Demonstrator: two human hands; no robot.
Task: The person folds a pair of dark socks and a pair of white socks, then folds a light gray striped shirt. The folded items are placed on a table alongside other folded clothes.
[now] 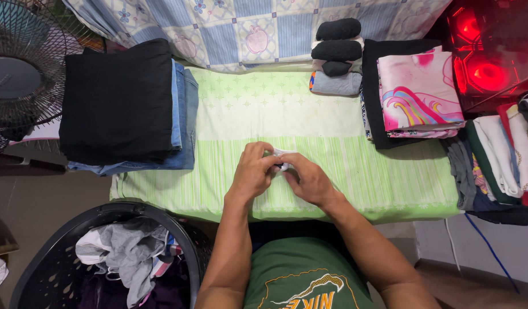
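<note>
My left hand and my right hand meet over the middle of a green striped cloth that covers a table. Both hands pinch a small white rolled piece of fabric, most of it hidden by my fingers. A row of rolled dark socks lies at the far edge of the cloth.
A folded black garment on jeans lies at the left. Folded pink fabric on black cloth sits at the right, with more folded clothes beyond. A black laundry basket with clothes stands at lower left, a fan at upper left.
</note>
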